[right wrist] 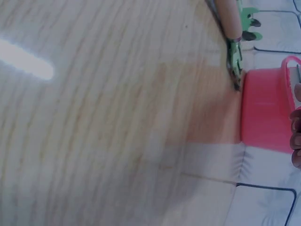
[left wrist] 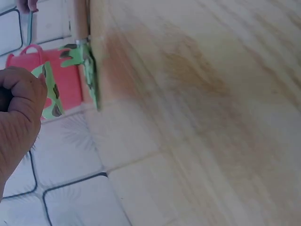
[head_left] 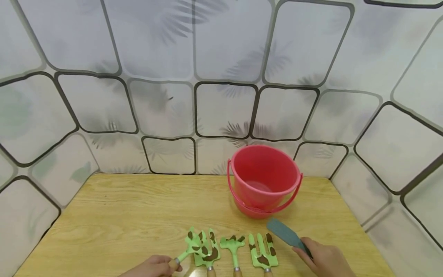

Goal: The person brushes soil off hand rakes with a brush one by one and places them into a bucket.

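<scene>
My left hand (head_left: 155,265) grips the wooden handle of a small green hand rake (head_left: 190,250) with brown patches, its head raised above a green garden fork (head_left: 209,254). In the left wrist view the curled left fingers (left wrist: 23,94) hide most of that handle. My right hand (head_left: 327,259) holds a flat, blue-grey blade-like tool (head_left: 285,232) by its dark end, tilted up toward the left. Between the hands lie another green rake (head_left: 234,250) and a second garden fork (head_left: 263,259), each with brown patches and a wooden handle.
A pink-red bucket (head_left: 259,204) stands upright at the back right of the wooden table (head_left: 145,211), its handle hanging down in front. Behind the table and along both sides runs a wall covering (head_left: 166,154) with a tile and leaf pattern.
</scene>
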Motion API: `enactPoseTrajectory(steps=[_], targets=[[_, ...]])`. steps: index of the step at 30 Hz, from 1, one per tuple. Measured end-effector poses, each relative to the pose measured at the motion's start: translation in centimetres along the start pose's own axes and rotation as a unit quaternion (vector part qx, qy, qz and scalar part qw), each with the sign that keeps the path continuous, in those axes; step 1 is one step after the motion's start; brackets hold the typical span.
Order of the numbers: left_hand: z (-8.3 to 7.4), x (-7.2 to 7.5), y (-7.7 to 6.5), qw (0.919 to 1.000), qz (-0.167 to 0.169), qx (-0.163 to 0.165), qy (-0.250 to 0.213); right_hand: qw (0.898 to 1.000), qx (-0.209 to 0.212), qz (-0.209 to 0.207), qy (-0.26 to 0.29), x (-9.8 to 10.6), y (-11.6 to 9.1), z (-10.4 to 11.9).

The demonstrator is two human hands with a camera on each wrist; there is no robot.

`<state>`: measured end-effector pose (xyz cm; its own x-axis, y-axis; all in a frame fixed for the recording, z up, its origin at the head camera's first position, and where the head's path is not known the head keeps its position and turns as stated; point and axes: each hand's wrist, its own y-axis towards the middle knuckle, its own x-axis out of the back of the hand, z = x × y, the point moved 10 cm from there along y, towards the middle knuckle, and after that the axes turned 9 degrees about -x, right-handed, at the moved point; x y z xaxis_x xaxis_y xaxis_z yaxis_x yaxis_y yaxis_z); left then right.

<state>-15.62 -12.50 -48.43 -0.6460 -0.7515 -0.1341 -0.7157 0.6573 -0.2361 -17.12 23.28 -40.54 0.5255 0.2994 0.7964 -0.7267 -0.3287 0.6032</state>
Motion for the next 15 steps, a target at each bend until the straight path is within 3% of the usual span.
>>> enactPoseTrajectory(steps=[4, 10, 15], targets=[[-0.9, -0.7, 0.1, 1.0, -0.001, 0.001, -0.006, 1.0, 0.014, 0.006, 0.002, 0.8, 0.9, 1.3], [-2.5, -0.5, 0.4, 0.9995, -0.031, -0.002, 0.002, 0.997, 0.051, -0.051, 0.013, 2.7, 2.2, 3.7], [-3.7, -1.0, 1.1, 0.9991, -0.039, -0.018, 0.008, 0.996, 0.075, -0.053, 0.015, 3.6, 3.6, 6.0]])
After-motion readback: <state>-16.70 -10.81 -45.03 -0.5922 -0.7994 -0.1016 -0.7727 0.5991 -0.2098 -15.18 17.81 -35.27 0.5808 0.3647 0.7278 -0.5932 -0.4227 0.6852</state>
